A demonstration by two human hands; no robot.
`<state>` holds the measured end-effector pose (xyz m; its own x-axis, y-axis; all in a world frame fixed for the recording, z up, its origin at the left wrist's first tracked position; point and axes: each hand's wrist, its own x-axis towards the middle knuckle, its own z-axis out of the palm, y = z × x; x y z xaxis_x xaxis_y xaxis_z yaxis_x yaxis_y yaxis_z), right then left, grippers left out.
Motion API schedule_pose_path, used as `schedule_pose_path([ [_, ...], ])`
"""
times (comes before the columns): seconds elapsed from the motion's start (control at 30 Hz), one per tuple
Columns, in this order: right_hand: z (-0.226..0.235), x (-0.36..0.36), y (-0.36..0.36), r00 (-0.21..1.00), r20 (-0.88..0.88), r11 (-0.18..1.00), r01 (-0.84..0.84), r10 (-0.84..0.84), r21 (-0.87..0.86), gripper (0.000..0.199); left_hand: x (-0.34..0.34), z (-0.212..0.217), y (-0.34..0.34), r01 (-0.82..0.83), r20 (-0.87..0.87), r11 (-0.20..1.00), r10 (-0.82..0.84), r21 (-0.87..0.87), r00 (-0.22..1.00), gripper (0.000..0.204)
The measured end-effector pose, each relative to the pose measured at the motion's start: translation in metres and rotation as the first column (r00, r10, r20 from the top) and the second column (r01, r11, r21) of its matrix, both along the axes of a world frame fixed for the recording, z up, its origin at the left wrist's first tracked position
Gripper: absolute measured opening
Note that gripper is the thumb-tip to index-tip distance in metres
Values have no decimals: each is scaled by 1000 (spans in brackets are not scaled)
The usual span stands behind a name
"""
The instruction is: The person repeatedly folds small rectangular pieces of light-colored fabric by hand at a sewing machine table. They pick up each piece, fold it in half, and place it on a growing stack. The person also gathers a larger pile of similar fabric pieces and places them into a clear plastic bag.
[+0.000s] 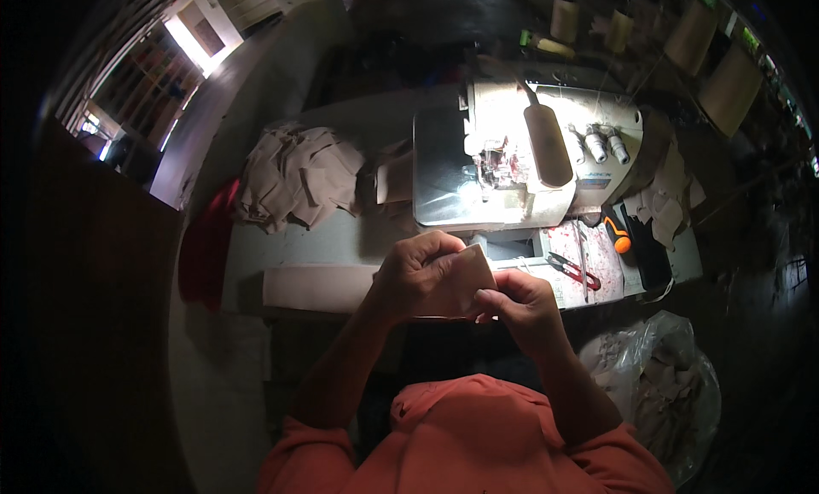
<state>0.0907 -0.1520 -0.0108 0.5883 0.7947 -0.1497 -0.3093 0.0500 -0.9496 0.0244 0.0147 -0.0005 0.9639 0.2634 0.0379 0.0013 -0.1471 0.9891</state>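
Note:
Just in front of the table's near edge, I hold a small beige fabric piece in both hands. My left hand is closed on its left side, with thumb and fingers pinching near the upper edge. My right hand pinches the lower right corner between thumb and fingers. A long pale strip, seemingly fabric, lies along the front edge beside my left hand; whether it joins the held piece is hidden. Beyond my hands stands a brightly lit white sewing machine with a metal plate at its left.
A heap of beige fabric pieces sits on the left of the table, by a red object. Red-handled thread snips and an orange-handled tool lie at right. A clear plastic bag holds scraps. Thread cones stand behind.

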Motion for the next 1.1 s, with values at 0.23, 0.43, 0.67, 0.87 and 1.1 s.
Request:
schedule_pose_path([
  [0.23,-29,30,33,972,-34,967,236,-234,96,21,60,-8,16,-212,313,622,-56,754,948,14],
  [0.43,-43,20,38,943,-111,920,331,-315,208,18,63,-14,16,-116,206,511,-123,852,971,16],
  [0.67,-34,38,46,952,-69,937,305,-298,171,19,85,-6,27,-99,262,571,-210,815,942,12],
  [0.87,-40,41,48,959,1,953,281,-283,115,20,70,-15,17,-281,397,499,-141,820,907,15],
  [1.1,-46,38,32,950,32,940,301,-310,159,19,88,-20,49,-81,108,586,-12,806,994,21],
])
